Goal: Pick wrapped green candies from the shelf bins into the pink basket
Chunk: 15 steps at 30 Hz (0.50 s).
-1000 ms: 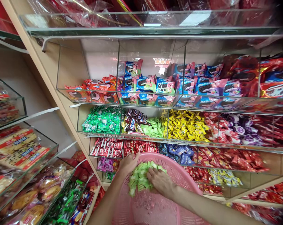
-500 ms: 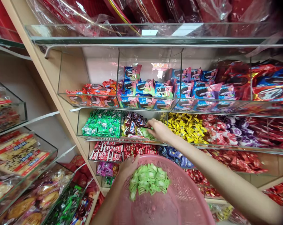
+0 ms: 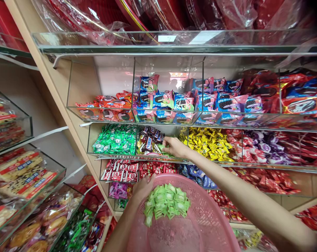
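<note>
My left hand is closed on the rim of a pink plastic basket, which tilts toward me. A pile of light green wrapped candies lies inside the basket. My right hand reaches into a clear shelf compartment, its thumb and fingers closed around a light green candy packet. Just left of those fingers are small Snickers bars in brown wrappers. Part of the compartment is hidden behind my right hand.
Green wrapped candies fill the compartment on the left, yellow ones the one on the right. Above is a shelf of blue-and-pink cookie packs. Packaged biscuits occupy slanted shelves at left. Glass shelf edges run across.
My right hand has shifted slightly left and down within the compartment, its fingers closing on a light green packet. The basket and my left hand stay nearly where they were.
</note>
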Each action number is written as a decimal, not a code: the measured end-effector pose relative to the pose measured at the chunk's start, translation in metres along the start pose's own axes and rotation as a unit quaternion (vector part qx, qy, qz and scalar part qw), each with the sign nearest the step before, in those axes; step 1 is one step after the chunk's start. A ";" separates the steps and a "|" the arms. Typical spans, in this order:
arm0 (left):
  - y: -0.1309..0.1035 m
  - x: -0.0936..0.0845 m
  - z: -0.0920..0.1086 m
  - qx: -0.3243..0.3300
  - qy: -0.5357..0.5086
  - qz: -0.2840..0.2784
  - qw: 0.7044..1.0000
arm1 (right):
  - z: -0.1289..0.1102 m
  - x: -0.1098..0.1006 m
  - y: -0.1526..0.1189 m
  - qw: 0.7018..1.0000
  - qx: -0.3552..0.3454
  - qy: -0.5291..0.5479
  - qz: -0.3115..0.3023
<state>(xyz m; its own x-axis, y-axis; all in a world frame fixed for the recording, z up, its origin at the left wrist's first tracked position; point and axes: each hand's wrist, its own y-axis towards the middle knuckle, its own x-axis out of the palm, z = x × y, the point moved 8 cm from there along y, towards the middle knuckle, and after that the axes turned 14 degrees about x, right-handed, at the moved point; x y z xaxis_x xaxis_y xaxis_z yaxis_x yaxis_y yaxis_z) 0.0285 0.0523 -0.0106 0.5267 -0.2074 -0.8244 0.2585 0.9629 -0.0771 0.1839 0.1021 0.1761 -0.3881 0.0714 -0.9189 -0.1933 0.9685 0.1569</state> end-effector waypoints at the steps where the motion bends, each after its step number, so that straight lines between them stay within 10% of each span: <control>1: 0.000 0.000 0.000 0.000 -0.002 0.001 1.000 | 0.000 -0.004 0.000 1.000 0.001 0.013 -0.009; 8: 0.001 0.004 -0.002 0.007 0.001 -0.003 1.000 | 0.001 -0.042 -0.008 0.973 0.031 -0.221 0.060; 15: 0.000 0.004 0.000 0.008 0.014 -0.008 1.000 | -0.012 -0.008 -0.021 0.937 0.070 -0.343 0.021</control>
<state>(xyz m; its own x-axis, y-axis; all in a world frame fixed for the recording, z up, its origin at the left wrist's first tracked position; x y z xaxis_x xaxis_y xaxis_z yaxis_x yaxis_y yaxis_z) 0.0307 0.0516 -0.0135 0.4998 -0.2181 -0.8382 0.2804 0.9564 -0.0817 0.1807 0.0783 0.1843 0.2863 0.2004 -0.9369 -0.0521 0.9797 0.1936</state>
